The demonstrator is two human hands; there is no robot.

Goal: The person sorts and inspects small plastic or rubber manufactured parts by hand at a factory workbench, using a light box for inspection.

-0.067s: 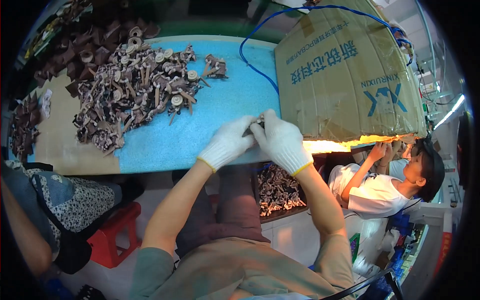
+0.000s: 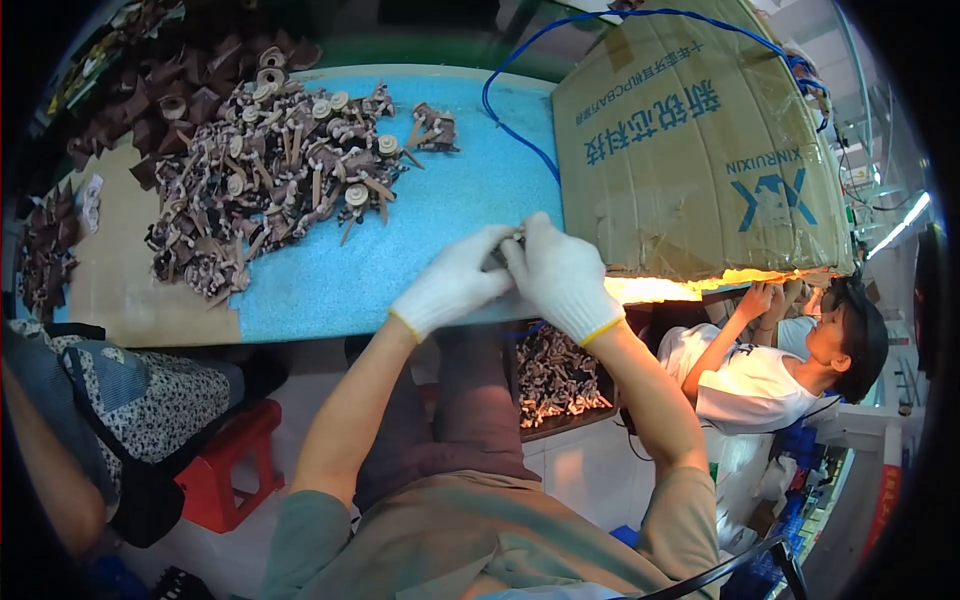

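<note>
Both my hands wear white knit gloves with yellow cuffs and meet over the front edge of the blue mat (image 2: 430,190). My left hand (image 2: 455,280) is closed, its fingertips pinched against those of my right hand (image 2: 560,275), which is closed too. Between the fingertips a small dark piece (image 2: 519,239) shows only as a sliver; the gloves hide its shape. Farther left on the mat lies a heap of small brown and cream figurines (image 2: 290,165), some with round hat-like tops. One figurine cluster (image 2: 433,128) lies apart at the heap's right.
A large cardboard box (image 2: 690,150) stands right of my hands, with a blue cable (image 2: 490,100) looping beside it. Bright light glows beneath the box. Brown cone-like parts (image 2: 165,95) pile at far left. Below the table sits a tray of small pieces (image 2: 560,375). A co-worker (image 2: 765,365) sits at right.
</note>
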